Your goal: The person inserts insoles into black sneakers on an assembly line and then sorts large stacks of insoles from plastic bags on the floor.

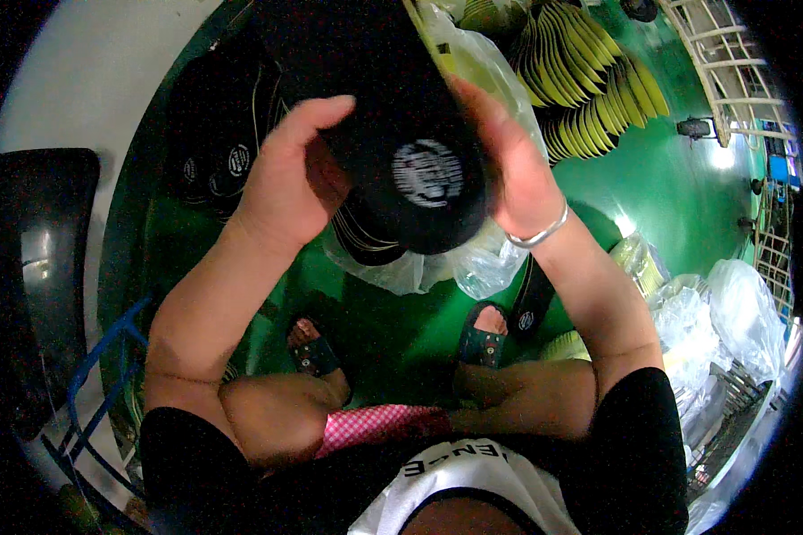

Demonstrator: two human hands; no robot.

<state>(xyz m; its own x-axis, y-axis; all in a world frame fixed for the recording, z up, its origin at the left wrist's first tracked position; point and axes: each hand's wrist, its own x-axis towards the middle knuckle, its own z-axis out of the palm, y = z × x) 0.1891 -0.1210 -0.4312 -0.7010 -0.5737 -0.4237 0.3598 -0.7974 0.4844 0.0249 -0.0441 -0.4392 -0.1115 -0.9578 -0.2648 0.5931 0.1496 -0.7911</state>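
Note:
Both of my hands grip black shoe insoles (366,80) in front of me, with a round white print at the rounded heel end; how many are in the grip I cannot tell. My left hand (285,178) holds the left edge, thumb along the top and fingers hidden beneath. On the right edge my right hand (516,165) is closed, its fingers mostly out of sight. Just below the held piece, more stacked insoles (366,242) with pale edges show above a clear plastic bag (491,263).
Black insoles (219,152) lie at the left, and yellow-green insoles (571,62) fan out at the far right. A single black insole (533,299) rests by my right foot. Around me are a black chair (45,241), a blue metal frame (85,383), filled plastic bags (740,312) and a white wheeled rack (718,62).

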